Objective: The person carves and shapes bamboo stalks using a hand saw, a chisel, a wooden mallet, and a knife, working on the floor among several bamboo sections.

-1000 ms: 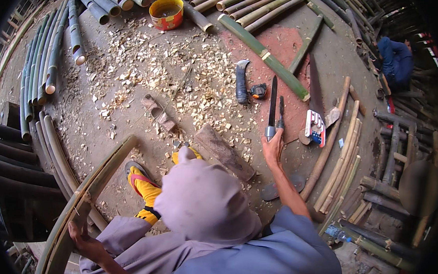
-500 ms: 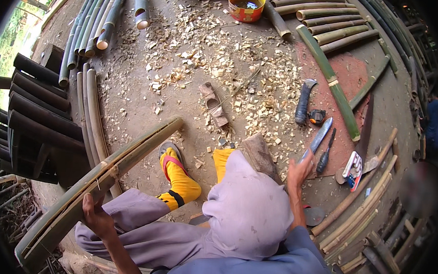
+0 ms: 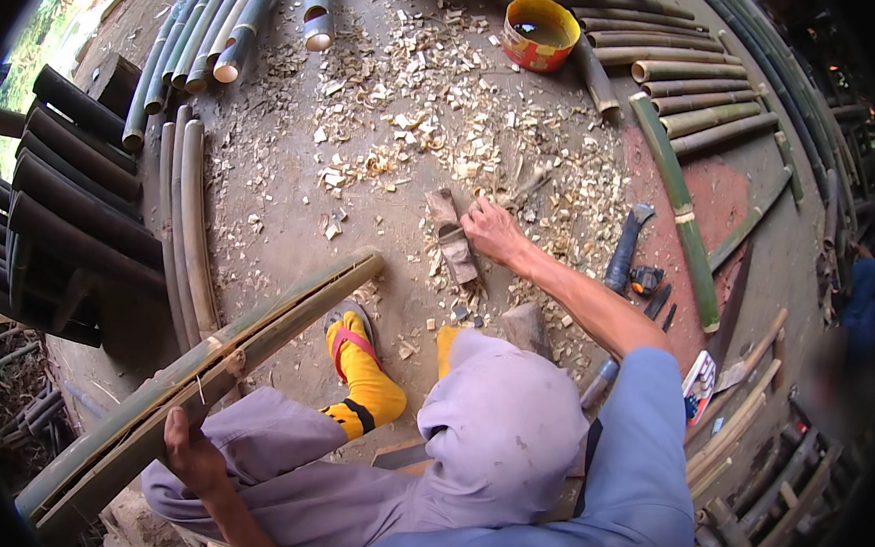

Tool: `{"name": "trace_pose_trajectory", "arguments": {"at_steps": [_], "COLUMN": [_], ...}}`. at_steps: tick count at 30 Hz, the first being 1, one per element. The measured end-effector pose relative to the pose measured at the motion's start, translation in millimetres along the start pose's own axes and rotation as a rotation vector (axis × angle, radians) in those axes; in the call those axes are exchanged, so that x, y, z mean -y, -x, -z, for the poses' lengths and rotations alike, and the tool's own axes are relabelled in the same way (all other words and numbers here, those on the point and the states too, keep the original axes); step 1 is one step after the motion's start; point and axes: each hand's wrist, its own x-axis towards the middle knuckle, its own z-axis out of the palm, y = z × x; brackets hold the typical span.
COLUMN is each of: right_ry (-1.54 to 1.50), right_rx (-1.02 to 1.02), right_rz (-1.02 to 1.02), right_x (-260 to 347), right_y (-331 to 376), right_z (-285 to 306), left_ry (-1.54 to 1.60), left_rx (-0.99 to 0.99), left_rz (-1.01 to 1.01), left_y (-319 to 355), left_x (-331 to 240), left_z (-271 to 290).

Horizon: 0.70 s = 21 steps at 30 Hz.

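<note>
My left hand [image 3: 193, 456] is closed round a long bamboo pole [image 3: 201, 379], split along its length, which slants up across my left leg. My right arm stretches forward over the floor. The right hand [image 3: 493, 230] has curled fingers beside a notched wooden block [image 3: 452, 239]; what they hold, if anything, is too small to make out. Lying on the floor under my right forearm is a long knife [image 3: 600, 382], partly hidden by the arm. A dark-handled hatchet-like tool [image 3: 622, 250] and a black and orange tape measure [image 3: 646, 279] lie just beyond that forearm.
Wood chips [image 3: 417, 122] litter the floor ahead. A yellow and red bucket [image 3: 538, 49] holds dark liquid. Cut bamboo lengths [image 3: 704, 99] lie far right, a green bamboo pole [image 3: 686, 224] nearer. Dark half-pipes [image 3: 82, 192] are stacked at left. A wooden stump [image 3: 526, 329] stands by my foot.
My right hand has let go of the knife and moved forward and left to the notched block. The left hand keeps its hold on the bamboo. The view has shifted slightly.
</note>
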Motion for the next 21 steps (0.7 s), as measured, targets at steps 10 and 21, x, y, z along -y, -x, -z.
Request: {"name": "trace_pose_trajectory", "arguments": {"at_steps": [10, 21], "right_ry": [0.203, 0.291], "right_rx": [-0.442, -0.646], "right_rz": [0.594, 0.025], "right_x": [17.8, -122.6], "right_y": [-23.6, -53.7], "right_z": [195.0, 291.3], "left_ry": [-0.024, -0.333], "left_rx": [-0.003, 0.072], "left_rz": [0.152, -0.166], "left_y": [-11.8, -14.9], "left_x": [-4.4, 18.7], "left_z": [3.1, 4.0]}}
